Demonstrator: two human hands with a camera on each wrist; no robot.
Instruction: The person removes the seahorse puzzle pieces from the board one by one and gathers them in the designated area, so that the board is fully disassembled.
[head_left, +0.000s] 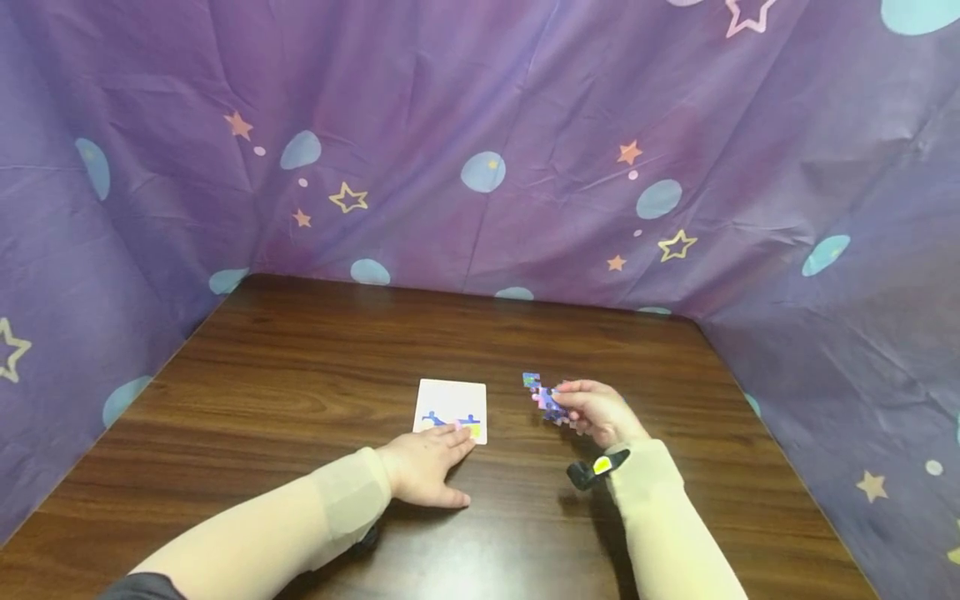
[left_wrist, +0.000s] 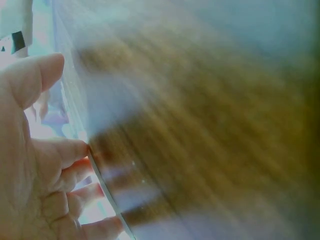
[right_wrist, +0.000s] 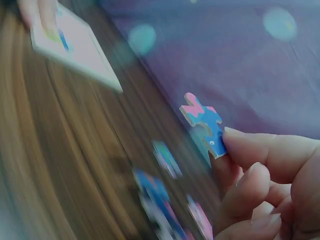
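Between thumb and fingertip my right hand (head_left: 600,412) pinches a blue and pink jigsaw piece (right_wrist: 207,125), held above the table. Under it lies a small cluster of loose jigsaw pieces (right_wrist: 155,187), blurred in the right wrist view. My left hand (head_left: 427,467) lies with fingers extended, its fingertips resting on the near part of a white puzzle board (head_left: 452,394). Along that board's near side is a strip of blue, yellow and pink puzzle (head_left: 471,421), partly hidden by the fingers.
The brown wooden table (head_left: 337,358) carries the board left of the loose pieces, with a gap between them. A purple curtain (head_left: 420,108) with stars and ovals hangs behind and along both sides. A black strap camera (head_left: 588,472) sits on the right wrist.
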